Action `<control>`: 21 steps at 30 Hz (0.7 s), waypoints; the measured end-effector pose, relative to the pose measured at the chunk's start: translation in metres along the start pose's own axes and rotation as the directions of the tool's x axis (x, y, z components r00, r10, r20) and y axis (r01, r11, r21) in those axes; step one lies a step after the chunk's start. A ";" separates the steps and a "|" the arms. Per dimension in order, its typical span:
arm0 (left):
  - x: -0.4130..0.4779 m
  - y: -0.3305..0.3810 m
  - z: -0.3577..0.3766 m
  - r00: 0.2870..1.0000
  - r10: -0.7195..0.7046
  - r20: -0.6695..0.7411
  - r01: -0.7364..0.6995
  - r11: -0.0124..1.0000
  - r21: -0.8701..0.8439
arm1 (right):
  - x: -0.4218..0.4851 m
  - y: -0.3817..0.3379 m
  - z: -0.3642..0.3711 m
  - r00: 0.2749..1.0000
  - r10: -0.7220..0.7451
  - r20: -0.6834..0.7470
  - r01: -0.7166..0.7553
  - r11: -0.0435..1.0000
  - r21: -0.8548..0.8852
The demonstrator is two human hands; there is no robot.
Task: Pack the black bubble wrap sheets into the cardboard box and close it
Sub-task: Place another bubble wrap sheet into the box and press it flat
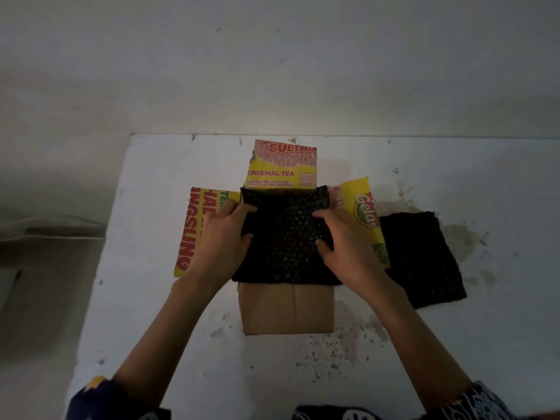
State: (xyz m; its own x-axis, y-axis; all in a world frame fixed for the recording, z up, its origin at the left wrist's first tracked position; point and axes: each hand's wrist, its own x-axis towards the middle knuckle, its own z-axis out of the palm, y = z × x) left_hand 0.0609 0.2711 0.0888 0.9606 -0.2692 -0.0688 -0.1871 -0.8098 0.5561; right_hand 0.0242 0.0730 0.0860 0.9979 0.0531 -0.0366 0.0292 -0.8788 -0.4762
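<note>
A cardboard box (pixel 288 310) stands open in the middle of the white table, its yellow and red printed flaps spread to the far side, left and right. A black bubble wrap sheet (pixel 285 237) lies across the box opening. My left hand (pixel 224 237) grips its left edge and my right hand (pixel 342 241) grips its right edge, thumbs on top. A second black bubble wrap sheet (pixel 424 259) lies flat on the table to the right of the box, partly under the right flap.
The white table (pixel 151 298) is stained and speckled near the box's right and front. A white wall rises behind its far edge. The table's left edge runs diagonally, with a dim floor area beyond it.
</note>
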 end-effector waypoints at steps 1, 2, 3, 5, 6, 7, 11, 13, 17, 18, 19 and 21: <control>0.001 -0.001 0.001 0.999 0.021 0.039 -0.024 0.997 0.073 | 0.001 0.000 0.002 1.000 -0.012 0.013 0.013 0.998 -0.062; 0.003 -0.002 0.002 0.996 0.039 0.079 -0.050 0.988 0.146 | 0.002 0.000 0.004 0.999 -0.027 0.031 0.031 0.992 -0.123; 0.005 -0.003 0.003 0.992 0.051 0.119 -0.075 0.975 0.208 | 0.003 0.000 0.006 0.998 -0.039 0.048 0.047 0.982 -0.182; 0.007 -0.003 0.005 0.981 0.072 0.178 -0.125 0.943 0.309 | 0.006 0.001 0.010 0.997 -0.045 0.060 0.061 0.956 -0.288; 0.008 -0.003 0.007 0.976 0.085 0.199 -0.152 0.923 0.353 | 0.007 0.001 0.012 0.997 -0.044 0.057 0.061 0.941 -0.332; 0.009 -0.002 0.008 0.972 0.099 0.215 -0.178 0.904 0.389 | 0.009 0.001 0.015 0.998 -0.044 0.053 0.061 0.926 -0.373; 0.010 -0.001 0.009 0.963 0.109 0.248 -0.215 0.865 0.453 | 0.011 0.000 0.019 0.996 -0.073 0.046 0.086 0.875 -0.477; 0.007 0.002 0.005 0.966 0.101 0.240 -0.200 0.877 0.438 | 0.009 0.000 0.015 0.995 -0.096 0.017 0.093 0.884 -0.458; 0.002 0.006 -0.007 0.971 0.092 0.223 -0.180 0.890 0.418 | 0.004 -0.001 0.004 0.995 -0.093 -0.040 0.071 0.926 -0.372; 0.003 0.006 -0.009 0.969 0.082 0.231 -0.176 0.888 0.425 | 0.005 0.000 0.004 0.996 -0.086 -0.034 0.068 0.928 -0.366; 0.005 0.006 -0.010 0.966 0.075 0.246 -0.181 0.878 0.444 | 0.006 0.002 0.004 0.996 -0.085 -0.025 0.069 0.920 -0.386; 0.010 0.005 -0.009 0.952 0.063 0.299 -0.216 0.832 0.511 | 0.009 0.005 0.007 0.996 -0.086 0.019 0.085 0.877 -0.474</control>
State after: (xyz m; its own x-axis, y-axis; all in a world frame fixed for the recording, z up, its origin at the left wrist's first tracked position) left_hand 0.0709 0.2690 0.0979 0.8412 -0.4635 -0.2785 -0.4680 -0.8820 0.0543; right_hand 0.0326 0.0723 0.0775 0.9905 0.1373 -0.0125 0.1372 -0.9905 -0.0046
